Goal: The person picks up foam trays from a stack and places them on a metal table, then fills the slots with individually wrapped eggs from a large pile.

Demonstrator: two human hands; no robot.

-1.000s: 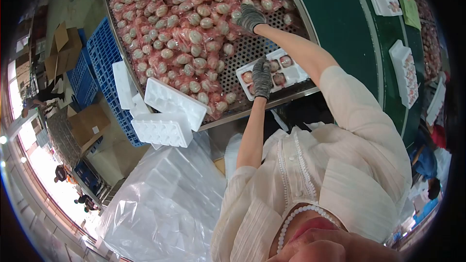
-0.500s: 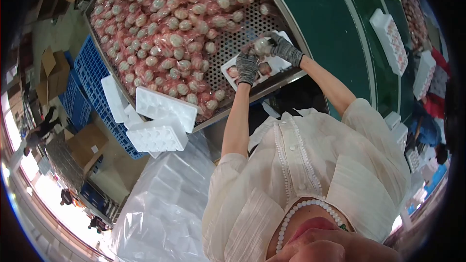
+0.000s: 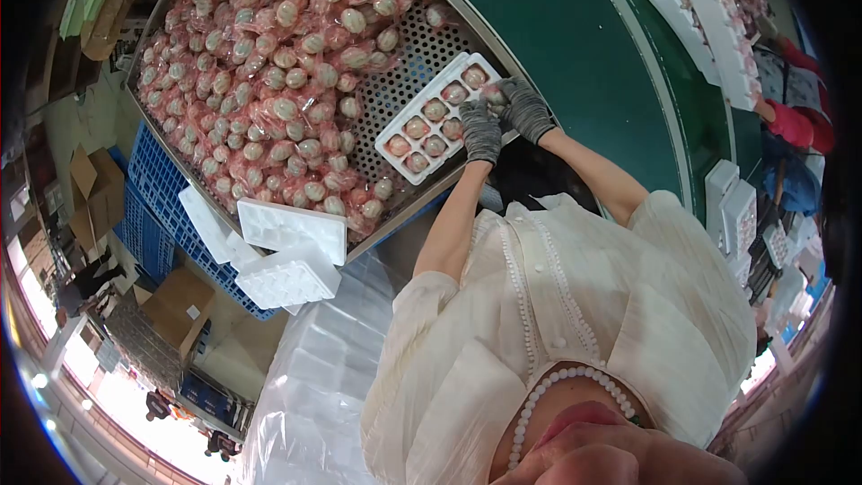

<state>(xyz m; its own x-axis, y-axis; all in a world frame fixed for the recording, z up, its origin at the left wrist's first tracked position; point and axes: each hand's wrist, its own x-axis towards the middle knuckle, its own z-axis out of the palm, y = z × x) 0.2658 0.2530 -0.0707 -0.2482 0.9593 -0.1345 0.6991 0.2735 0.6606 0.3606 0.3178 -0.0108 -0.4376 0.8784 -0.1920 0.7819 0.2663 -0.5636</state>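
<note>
A white foam tray lies tilted on the perforated metal bed, its cells holding several eggs in pinkish clear film. My left hand, in a grey knit glove, reaches over the tray's near right side with its fingers bent down into the cells. Beside it, my right hand, gloved alike, curls at the tray's right end. Between both hands' fingertips is a film-wrapped egg, partly covered by the gloves. A large heap of wrapped eggs spreads across the bed to the left.
A metal rim edges the bed. Beyond it runs a green conveyor with filled foam trays on the right, near a co-worker's red sleeve. Empty foam trays stack at lower left, by a blue crate and clear plastic sheeting.
The wrapped eggs held above the tray have been lowered into its cells. My hands have shifted to the tray's right end, uncovering filled cells. The whole view has also shifted slightly.
</note>
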